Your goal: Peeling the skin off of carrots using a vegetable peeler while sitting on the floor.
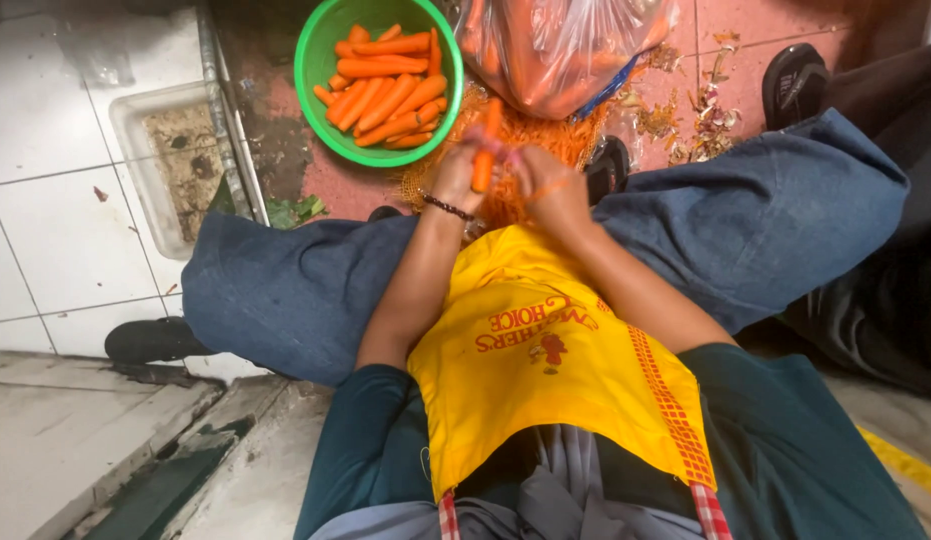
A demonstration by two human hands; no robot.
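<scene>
Left hand (460, 172), beaded bracelet (448, 207) on the wrist, closed around a carrot (484, 150) held upright between both hands, above the heap of orange peelings (530, 135) on the reddish tiled floor (745, 70). Right hand (547, 185) curled just beside the carrot, touching its lower part; whatever sits in its grip too blurred to tell. Just beyond the hands, toward the floor's far edge, a green bowl (320, 45) filled with peeled carrots (385, 90). Right of the bowl, a clear plastic bag (555, 50) of more carrots. Yellow apron (545, 350) spread over the lap, blue trousers (765, 220) on both knees. At the left, a dirty white tray (135, 120) on white tiles.
</scene>
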